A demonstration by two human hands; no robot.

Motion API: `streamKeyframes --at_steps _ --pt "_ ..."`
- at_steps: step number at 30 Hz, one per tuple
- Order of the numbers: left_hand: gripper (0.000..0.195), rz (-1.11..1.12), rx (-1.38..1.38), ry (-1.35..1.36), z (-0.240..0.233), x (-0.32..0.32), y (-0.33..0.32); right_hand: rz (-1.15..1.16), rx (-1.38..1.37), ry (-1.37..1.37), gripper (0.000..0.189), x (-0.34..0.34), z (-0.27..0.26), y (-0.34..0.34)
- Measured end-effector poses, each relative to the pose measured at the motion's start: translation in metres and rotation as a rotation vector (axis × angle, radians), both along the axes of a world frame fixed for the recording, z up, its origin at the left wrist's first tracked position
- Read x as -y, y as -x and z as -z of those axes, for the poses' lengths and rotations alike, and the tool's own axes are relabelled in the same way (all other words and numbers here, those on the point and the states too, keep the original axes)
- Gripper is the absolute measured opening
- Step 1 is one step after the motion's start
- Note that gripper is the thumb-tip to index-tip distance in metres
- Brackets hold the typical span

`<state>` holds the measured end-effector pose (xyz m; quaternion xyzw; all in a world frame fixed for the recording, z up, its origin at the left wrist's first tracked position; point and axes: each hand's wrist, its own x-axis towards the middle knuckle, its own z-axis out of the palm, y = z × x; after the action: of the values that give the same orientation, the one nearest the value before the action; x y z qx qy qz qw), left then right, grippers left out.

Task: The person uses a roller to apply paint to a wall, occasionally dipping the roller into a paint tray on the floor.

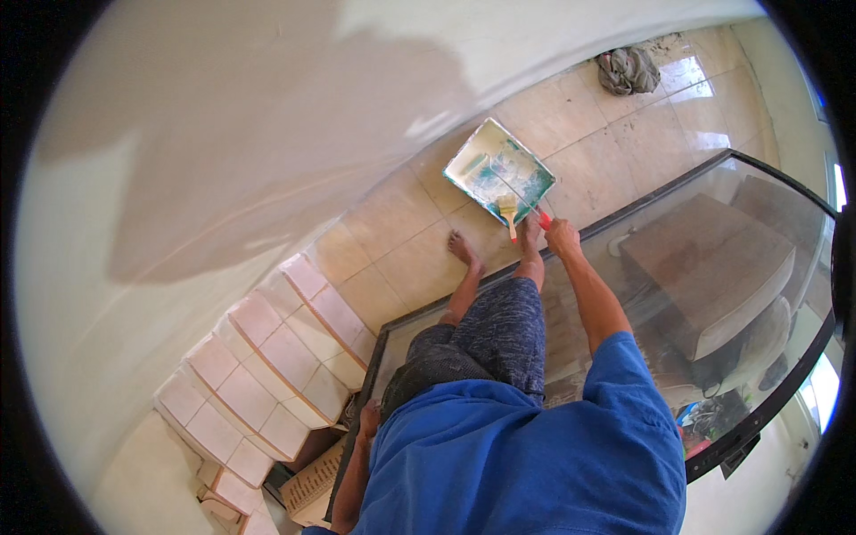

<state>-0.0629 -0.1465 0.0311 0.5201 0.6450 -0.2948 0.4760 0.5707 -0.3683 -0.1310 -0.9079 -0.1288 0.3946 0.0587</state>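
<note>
My right hand [563, 237] is closed on the red handle of a paint roller [479, 165]. Its thin metal rod reaches over a paint tray [456, 148], where the roller head lies in pale paint. The tray is white with green stains and stands on the tiled floor. Across the tray's near edge rests a flat paintbrush [509, 212], its bristles inside and its red-tipped handle sticking out. My left hand [369, 418] is low beside my hip, at the dark frame of the glass panel; its fingers are partly hidden, and whether it grips the frame is unclear.
A pale wall [267, 154] runs along the far side. Tiled stairs [267, 364] descend at the lower left, with a cardboard box [314, 485] below. A dark-framed glass panel [595, 287] stands close at the right. A crumpled grey bag or cloth [627, 71] lies by the wall.
</note>
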Motion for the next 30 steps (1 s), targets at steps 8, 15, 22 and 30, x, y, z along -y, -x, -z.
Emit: streamKeyframes --at_steps 8,15,22,30 --pt "0.03 0.328 -0.094 -0.022 -0.006 0.004 -0.028 -0.033 0.028 0.02 0.022 0.043 -0.01 0.003" --pt "0.03 0.328 0.037 -0.167 0.015 0.009 0.014 0.08 0.037 -0.037 0.021 0.042 -0.002 0.025" --pt "0.027 0.14 0.057 -0.018 -0.049 0.002 -0.115 0.004 0.062 0.001 0.02 0.031 -0.004 0.018" --pt "0.026 0.393 0.084 -0.137 0.002 0.004 -0.041 0.159 0.02 -0.036 0.025 0.063 -0.029 0.039"
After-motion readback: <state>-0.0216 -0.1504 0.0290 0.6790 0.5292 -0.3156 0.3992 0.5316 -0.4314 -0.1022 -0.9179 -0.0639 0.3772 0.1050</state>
